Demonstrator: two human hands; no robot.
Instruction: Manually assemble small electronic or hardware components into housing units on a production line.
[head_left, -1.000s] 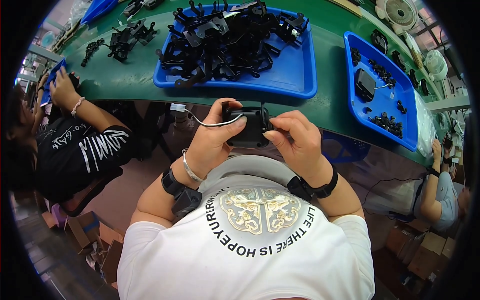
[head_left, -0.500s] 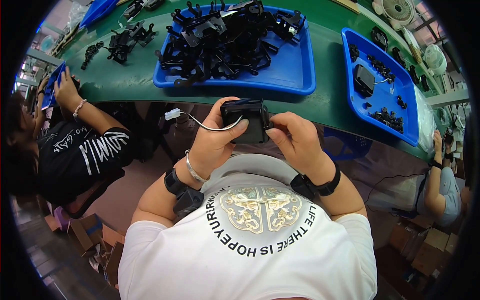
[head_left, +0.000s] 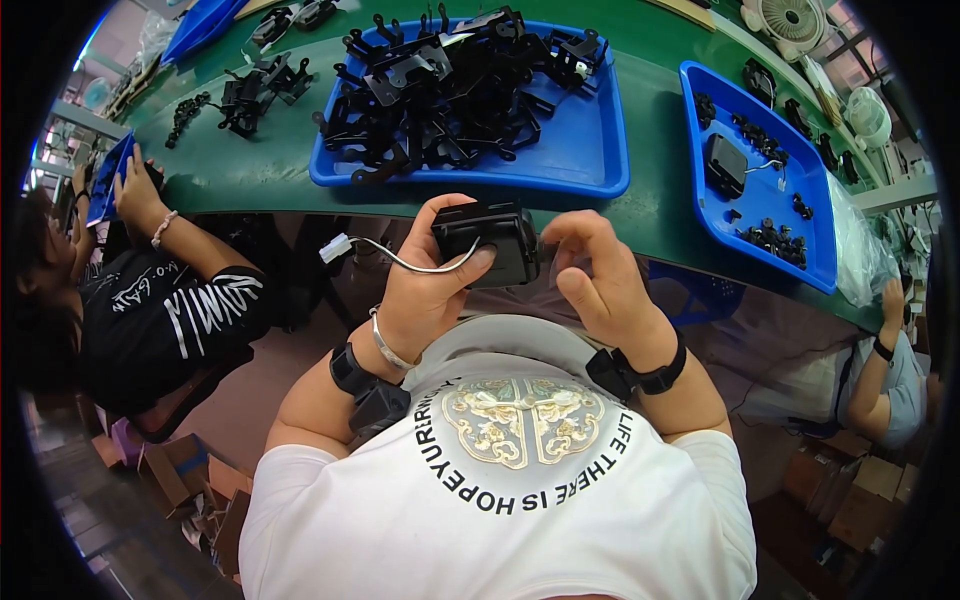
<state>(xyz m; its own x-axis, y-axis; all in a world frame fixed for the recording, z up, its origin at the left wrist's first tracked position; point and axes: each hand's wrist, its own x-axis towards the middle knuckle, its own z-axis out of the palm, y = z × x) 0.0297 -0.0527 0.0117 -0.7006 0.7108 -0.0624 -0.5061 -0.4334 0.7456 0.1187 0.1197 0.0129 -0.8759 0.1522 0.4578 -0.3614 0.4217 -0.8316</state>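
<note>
My left hand (head_left: 422, 290) grips a small black box-shaped device (head_left: 512, 262) just off the table's near edge, thumb on its near face and fingers round the far side. From under that thumb a thin cable runs left to a white plug (head_left: 336, 248), which hangs free. Beside the device's right side is my right hand (head_left: 612, 285), thumb and index finger apart, the curled index fingertip close to or touching the casing. Nothing shows between its fingers. The device's underside is hidden.
A blue tray (head_left: 585, 182) heaped with black brackets stands on the green table (head_left: 270, 180). Right of it, another blue tray (head_left: 705, 215) holds small black parts and a similar device (head_left: 726, 165). More brackets (head_left: 255, 100) lie at left. Co-workers (head_left: 180, 310) sit on both sides.
My right thumb has come away from the device's side and spread from the index finger. The device has tilted slightly in my left hand.
</note>
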